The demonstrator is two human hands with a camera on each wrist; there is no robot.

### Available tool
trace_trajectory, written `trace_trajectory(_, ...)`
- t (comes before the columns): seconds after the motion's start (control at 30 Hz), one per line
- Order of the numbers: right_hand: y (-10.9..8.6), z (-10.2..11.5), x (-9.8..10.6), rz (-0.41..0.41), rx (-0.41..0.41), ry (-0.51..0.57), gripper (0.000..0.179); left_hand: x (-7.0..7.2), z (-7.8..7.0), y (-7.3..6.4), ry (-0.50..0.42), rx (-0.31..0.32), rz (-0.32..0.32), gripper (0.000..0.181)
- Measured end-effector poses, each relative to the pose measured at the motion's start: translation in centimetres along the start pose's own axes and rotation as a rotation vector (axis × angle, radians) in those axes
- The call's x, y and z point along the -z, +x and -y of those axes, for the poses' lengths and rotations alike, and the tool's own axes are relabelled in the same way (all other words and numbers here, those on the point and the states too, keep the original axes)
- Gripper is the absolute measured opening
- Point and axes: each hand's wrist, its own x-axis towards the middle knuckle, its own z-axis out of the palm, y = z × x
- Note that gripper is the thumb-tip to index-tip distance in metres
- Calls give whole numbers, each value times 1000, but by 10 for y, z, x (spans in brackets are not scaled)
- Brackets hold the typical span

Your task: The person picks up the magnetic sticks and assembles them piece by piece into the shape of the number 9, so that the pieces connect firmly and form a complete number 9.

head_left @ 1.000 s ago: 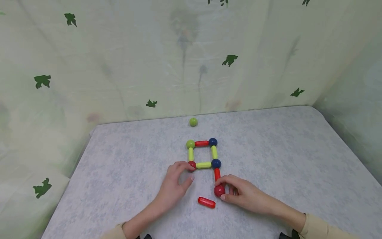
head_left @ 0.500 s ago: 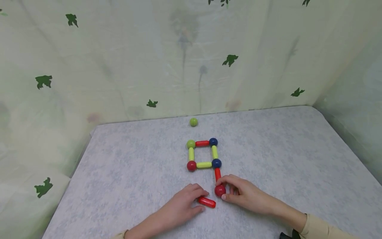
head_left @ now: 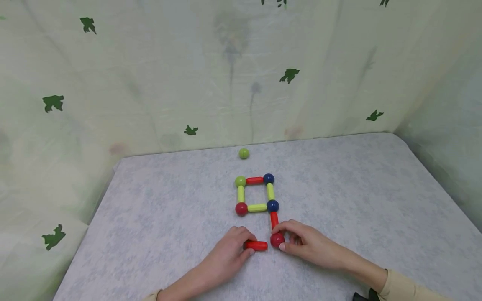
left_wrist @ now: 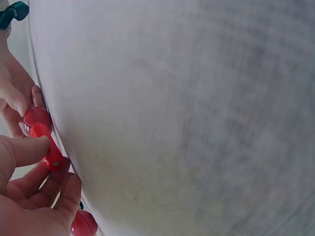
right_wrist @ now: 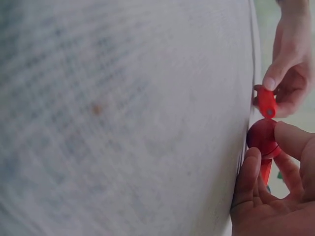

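Note:
My left hand point(head_left: 229, 255) pinches a loose red magnetic rod point(head_left: 257, 246) between thumb and fingers, its free end pointing at a red ball point(head_left: 277, 240). My right hand point(head_left: 306, 243) holds that red ball between thumb and fingertips. From the ball another red rod point(head_left: 274, 220) runs up to a blue ball point(head_left: 273, 205), a corner of a square of rods and balls. The other corners are a second red ball point(head_left: 241, 208), a green ball point(head_left: 240, 181) and a second blue ball point(head_left: 268, 179). In the right wrist view the loose rod's end point(right_wrist: 268, 112) is close to the held ball point(right_wrist: 263, 137).
A single green ball point(head_left: 244, 153) lies behind the square, near the back edge of the grey table point(head_left: 169, 188). A pale curtain point(head_left: 150, 83) with green leaf shapes hangs behind and along the sides.
My left hand has left the square's red corner ball, come down to the loose red rod and picked it up, turning it toward the held ball. My right hand stays in place.

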Motion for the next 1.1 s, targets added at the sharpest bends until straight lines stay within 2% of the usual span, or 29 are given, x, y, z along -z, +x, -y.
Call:
trace_trajectory(0.2,0,1,0,-7,-5,7,32,3,-1,7,-132,90,-11,21)
trace_trajectory(0.33,0,1,0,-7,-9,2,32,4,-2,11,-176,118,-7,20)
trace_trajectory(0.9,0,2,0,-15,-14,-18,31,4,-1,13,-201,79,-12,24)
trace_trajectory(1.1,1,2,0,-16,-23,-22,31,8,2,11,-218,109,0,31)
